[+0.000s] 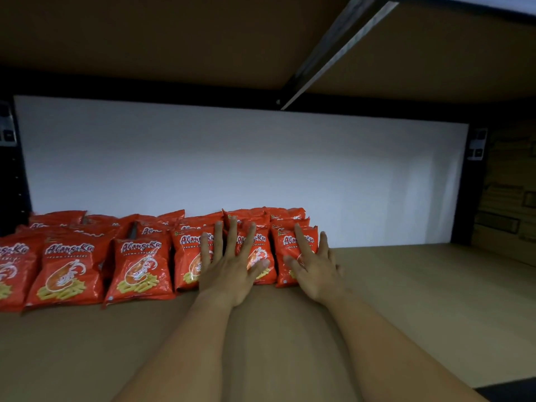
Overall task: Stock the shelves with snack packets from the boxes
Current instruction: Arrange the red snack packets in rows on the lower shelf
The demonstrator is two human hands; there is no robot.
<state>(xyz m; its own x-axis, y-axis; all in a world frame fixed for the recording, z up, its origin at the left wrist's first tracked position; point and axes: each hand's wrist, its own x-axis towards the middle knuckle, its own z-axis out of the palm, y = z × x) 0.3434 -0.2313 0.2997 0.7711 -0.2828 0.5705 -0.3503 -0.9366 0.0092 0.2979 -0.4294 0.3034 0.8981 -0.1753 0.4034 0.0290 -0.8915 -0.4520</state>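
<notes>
Two bare forearms reach in over the front of the wooden shelf board [406, 300], which lies bare on its right half, presumably because the row is being built from the left end toward the right. The left hand [232, 271] lies flat, palm down, with its fingers [232, 236] straight and fanned apart across the faces of two neighbouring front packets, a posture that suits pressing or squaring the bags rather than lifting them. The right hand [314, 269] rests on the rightmost packet [290, 250], fingers likewise straight and spread, with the outer ones lying along the packet's right edge, as if to hold the end of the row from sliding or toppling sideways. Neither hand curls round anything. The red prawn-cracker packets [139, 268] stand leaning back in a front row, each tilted so its printed face shows to a shopper, and further bags are stacked close behind them in at least one more rank; the dim light makes it hard to count those ranks. The stock fills the left and middle of the shelf and stops just right of the right hand. Behind it stands the white back panel [232, 155], and overhead the underside of the upper shelf [145, 39] with its metal brace [333, 50] shades the bay.
</notes>
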